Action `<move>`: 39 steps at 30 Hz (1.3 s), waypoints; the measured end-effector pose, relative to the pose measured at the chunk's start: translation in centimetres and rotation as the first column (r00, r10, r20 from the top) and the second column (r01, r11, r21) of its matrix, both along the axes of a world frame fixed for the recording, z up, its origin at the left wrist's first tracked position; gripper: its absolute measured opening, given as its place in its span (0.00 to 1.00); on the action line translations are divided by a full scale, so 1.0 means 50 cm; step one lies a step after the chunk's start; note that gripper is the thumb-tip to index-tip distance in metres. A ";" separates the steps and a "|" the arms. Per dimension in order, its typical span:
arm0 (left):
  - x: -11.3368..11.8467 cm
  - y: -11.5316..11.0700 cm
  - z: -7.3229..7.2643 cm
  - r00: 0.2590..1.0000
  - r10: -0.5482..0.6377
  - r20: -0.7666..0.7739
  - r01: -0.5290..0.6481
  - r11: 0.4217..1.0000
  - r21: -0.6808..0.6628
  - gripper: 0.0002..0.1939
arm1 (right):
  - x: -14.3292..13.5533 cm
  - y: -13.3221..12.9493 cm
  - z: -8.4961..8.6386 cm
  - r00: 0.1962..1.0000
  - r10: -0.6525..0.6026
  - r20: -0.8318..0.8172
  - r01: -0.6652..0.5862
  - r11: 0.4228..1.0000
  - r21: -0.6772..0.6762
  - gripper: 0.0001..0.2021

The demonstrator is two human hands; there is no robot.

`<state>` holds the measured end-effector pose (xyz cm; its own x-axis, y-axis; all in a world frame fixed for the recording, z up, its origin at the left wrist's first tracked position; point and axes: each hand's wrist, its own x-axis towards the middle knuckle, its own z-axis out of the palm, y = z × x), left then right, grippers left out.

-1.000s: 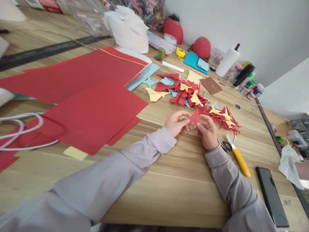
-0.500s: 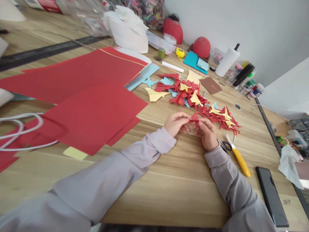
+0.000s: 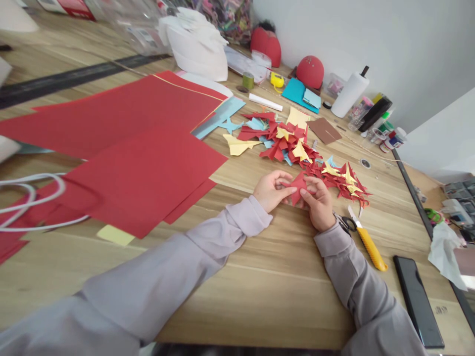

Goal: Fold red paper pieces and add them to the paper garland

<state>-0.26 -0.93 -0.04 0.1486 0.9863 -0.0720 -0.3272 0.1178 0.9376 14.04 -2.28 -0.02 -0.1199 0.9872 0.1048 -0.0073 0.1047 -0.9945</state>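
Between both hands is a small folded red paper (image 3: 298,185), pointed at its ends. My left hand (image 3: 272,190) grips its left side, with the thumb pressed on the paper. On the right side, my right hand (image 3: 318,201) holds it with thumb and fingers closed. Just beyond the hands lies a pile of folded red, yellow and blue paper pieces (image 3: 276,148). Large red sheets (image 3: 148,173) lie to the left of my left hand.
Right of my right hand are a yellow-handled cutter (image 3: 371,247), black scissors (image 3: 348,224) and a dark phone (image 3: 417,301). A brown square (image 3: 323,131) lies behind the pile. White cable loops (image 3: 33,202) rest at left; bottles (image 3: 393,140) stand at back right.
The red paper has turned and now shows a wider face toward me. Both thumbs have moved onto it, while the forearms have barely shifted.
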 end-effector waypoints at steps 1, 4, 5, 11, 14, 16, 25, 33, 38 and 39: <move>-0.001 0.000 -0.001 1.000 0.002 -0.010 -0.002 1.000 0.004 0.18 | 0.000 0.000 0.001 1.000 0.005 0.006 -0.005 1.000 -0.007 0.19; -0.003 0.003 -0.002 1.000 0.011 -0.015 -0.011 1.000 0.004 0.18 | -0.001 -0.001 0.003 1.000 0.008 0.014 -0.007 1.000 -0.026 0.22; -0.004 0.004 -0.003 1.000 0.015 -0.011 -0.015 1.000 0.001 0.18 | -0.002 -0.001 0.004 1.000 0.006 0.011 -0.005 0.999 -0.033 0.22; -0.005 0.003 0.002 0.999 -0.019 0.041 0.020 0.999 -0.033 0.19 | -0.005 -0.005 0.005 0.998 0.004 0.062 0.001 0.997 -0.074 0.12; -0.005 0.002 0.005 0.998 -0.031 0.050 0.034 0.997 -0.064 0.18 | -0.005 -0.006 0.007 0.996 0.001 0.093 0.005 0.998 -0.062 0.13; -0.006 0.003 0.005 0.998 -0.042 0.051 0.046 0.996 -0.076 0.18 | -0.003 -0.005 0.007 0.995 0.006 0.102 0.001 0.998 -0.063 0.13; -0.010 0.003 0.005 0.997 -0.058 0.052 0.061 0.996 -0.062 0.17 | 0.005 -0.001 -0.002 0.998 0.016 0.065 -0.007 0.992 -0.129 0.15; -0.007 0.002 0.010 0.995 -0.025 0.098 0.033 0.996 -0.079 0.17 | 0.005 0.003 -0.007 1.000 -0.010 -0.008 0.009 0.990 -0.142 0.14; -0.007 0.002 0.008 0.998 -0.008 0.058 0.013 0.996 -0.088 0.19 | 0.005 0.004 -0.009 0.999 -0.034 -0.005 0.033 0.994 -0.105 0.13; -0.007 0.003 0.006 0.999 -0.008 0.051 0.012 0.996 -0.084 0.19 | 0.005 0.003 -0.007 1.000 -0.022 0.012 0.023 0.995 -0.097 0.13</move>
<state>-0.59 -0.77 0.27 0.1638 0.9755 -0.1468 -0.3724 0.1989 0.9065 14.27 -2.13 -0.38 -0.0984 0.9951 0.0066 0.0046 0.0071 -1.0000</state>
